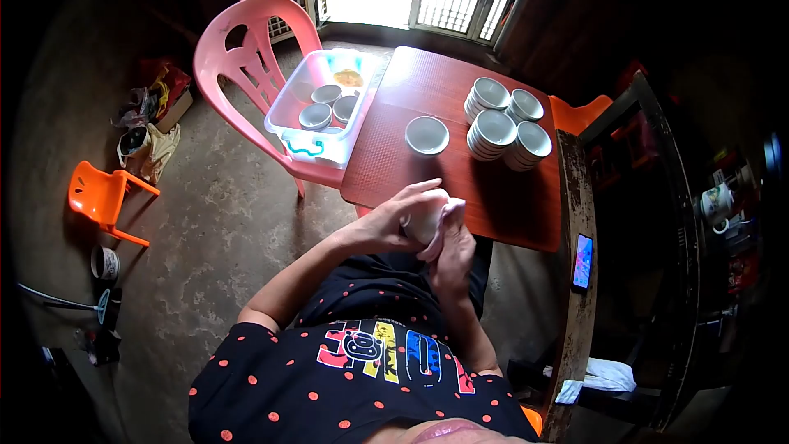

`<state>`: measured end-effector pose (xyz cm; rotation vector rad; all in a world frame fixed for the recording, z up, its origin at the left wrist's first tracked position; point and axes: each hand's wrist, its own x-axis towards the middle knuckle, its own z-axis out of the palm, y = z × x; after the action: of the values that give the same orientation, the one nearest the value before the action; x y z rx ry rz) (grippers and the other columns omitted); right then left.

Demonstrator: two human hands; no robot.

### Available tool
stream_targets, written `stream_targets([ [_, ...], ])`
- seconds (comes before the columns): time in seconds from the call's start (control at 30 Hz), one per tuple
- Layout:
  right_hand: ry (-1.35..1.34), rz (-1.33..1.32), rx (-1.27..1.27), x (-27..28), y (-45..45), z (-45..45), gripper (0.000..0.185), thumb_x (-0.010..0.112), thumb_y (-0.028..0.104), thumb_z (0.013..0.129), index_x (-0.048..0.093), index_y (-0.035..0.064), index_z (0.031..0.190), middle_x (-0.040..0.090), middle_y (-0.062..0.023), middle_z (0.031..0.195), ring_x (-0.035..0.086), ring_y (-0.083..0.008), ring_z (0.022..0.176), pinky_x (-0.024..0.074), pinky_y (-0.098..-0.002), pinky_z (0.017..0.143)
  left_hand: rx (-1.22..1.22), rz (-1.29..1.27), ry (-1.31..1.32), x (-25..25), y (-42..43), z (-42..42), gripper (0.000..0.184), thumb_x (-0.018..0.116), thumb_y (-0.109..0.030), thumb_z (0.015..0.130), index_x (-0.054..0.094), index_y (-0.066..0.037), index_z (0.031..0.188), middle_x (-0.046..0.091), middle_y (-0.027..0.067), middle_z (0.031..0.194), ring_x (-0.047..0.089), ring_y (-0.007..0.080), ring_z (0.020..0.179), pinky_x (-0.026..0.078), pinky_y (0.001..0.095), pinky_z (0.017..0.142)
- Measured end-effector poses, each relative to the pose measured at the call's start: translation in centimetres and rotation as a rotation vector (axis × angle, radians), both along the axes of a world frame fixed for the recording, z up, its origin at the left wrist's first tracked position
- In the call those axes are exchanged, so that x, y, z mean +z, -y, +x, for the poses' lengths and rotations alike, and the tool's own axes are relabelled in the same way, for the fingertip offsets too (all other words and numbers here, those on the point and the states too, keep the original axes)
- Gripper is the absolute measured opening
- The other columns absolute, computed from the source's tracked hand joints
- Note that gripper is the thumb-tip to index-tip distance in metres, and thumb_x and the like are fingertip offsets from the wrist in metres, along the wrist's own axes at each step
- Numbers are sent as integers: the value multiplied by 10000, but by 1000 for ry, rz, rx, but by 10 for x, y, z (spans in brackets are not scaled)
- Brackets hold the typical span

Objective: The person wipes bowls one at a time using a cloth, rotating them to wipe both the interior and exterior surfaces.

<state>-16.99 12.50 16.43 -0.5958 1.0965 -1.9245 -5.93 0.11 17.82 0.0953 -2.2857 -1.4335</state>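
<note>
A white bowl (421,220) is between my two hands, above my lap at the near table edge. My left hand (393,216) wraps round its left side. My right hand (454,252) presses a pale cloth (449,220) against the bowl's right side; part of the bowl is hidden by the hands and cloth. One single bowl (426,137) stands upright on the red-brown table (386,165). To its right are several stacks of bowls (496,130). On the left, a clear plastic bin (283,125) has several more bowls (316,116) inside.
The bin rests on a pink plastic chair (215,41) against the table's left side. A wooden bench (575,197) with a phone (583,262) and a white cloth (608,377) is at the right. Small orange chairs (94,193) stand at both sides.
</note>
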Motion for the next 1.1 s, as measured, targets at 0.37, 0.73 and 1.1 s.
stream_targets([
  [0.37, -336, 187, -145, 24, -12, -7, 424, 543, 401, 951, 620, -16, 945, 526, 28, 606, 422, -24, 450, 310, -184, 401, 161, 295, -80, 1, -18, -4, 766, 824, -140, 706, 448, -65, 1369, 453, 109, 1325, 468, 231, 1232, 498, 398, 946],
  [0.73, 90, 145, 216, 24, 6, -55, 292, 512, 310, 962, 619, 45, 898, 607, -23, 723, 558, -82, 611, 441, -215, 557, -146, 1137, 17, -5, -9, 8, 448, 661, -212, 875, 537, 32, 1229, 620, 105, 1124, 594, 199, 1054, 448, 357, 961],
  [1.1, -500, 160, -52, 30, -39, -71, 385, 612, 262, 878, 596, -16, 1144, 623, -174, 1101, 641, -237, 951, 515, -353, 838, -14, 1157, -246, 1, -26, -6, 392, 660, -121, 868, 561, 52, 1205, 626, 162, 1150, 604, 235, 1084, 458, 419, 982],
])
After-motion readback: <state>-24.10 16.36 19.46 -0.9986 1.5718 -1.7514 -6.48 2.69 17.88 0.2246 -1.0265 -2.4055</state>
